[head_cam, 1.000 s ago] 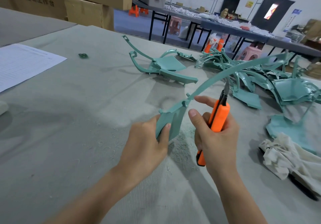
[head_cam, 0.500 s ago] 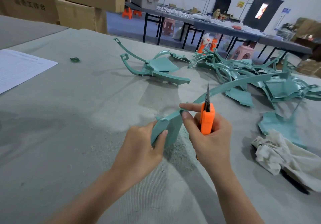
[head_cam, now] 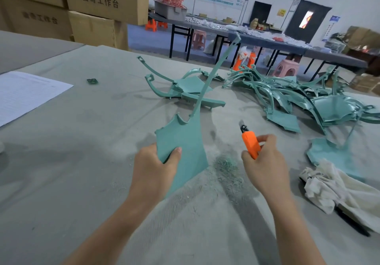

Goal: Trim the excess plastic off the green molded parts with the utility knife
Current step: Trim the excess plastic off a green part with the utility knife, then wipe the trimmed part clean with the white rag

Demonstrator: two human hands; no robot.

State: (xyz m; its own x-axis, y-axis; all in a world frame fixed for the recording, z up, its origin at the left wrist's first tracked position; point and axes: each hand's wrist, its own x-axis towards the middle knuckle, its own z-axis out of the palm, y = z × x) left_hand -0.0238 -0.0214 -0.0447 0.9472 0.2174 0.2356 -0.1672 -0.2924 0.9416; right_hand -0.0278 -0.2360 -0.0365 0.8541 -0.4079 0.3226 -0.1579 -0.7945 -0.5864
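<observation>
My left hand (head_cam: 156,168) grips the flat panel end of a green molded part (head_cam: 185,141), thumb on its face. The part's long thin arm rises up and away toward the far tables. My right hand (head_cam: 265,160) holds the orange utility knife (head_cam: 249,142) with its short blade pointing up, a hand's width to the right of the part and not touching it. A heap of green molded parts (head_cam: 298,100) lies at the right, and two more green parts (head_cam: 185,92) lie behind the held one.
Green shavings (head_cam: 226,168) lie on the grey cloth-covered table (head_cam: 72,162) between my hands. A crumpled white rag (head_cam: 333,188) sits at the right, over a dark pen-like object. A paper sheet (head_cam: 26,94) lies at the left. Cardboard boxes (head_cam: 92,12) stand behind.
My left hand turned the part so its long arm swung from pointing right to pointing up and away. The knife came off the part and moved to the right.
</observation>
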